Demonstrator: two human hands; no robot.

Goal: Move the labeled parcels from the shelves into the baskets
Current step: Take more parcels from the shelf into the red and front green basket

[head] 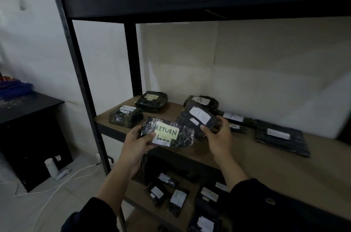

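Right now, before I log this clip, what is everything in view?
RETURN parcel: one, black wrap, yellow label, in the left hand.
second parcel: one, black, white label, in the right hand.
middle-shelf parcels: about six, black, white labels, lying on the board.
lower-shelf parcels: at least five, black, white labels.
rack: one, black frame, brown boards.
cabinet: one, black, left of the rack.
blue item: one, on the cabinet, too cut off to identify.
bottle: one, white, on the floor by the cabinet.
cable: white, on the floor.
left hand: grips the RETURN parcel.
right hand: grips the second parcel.
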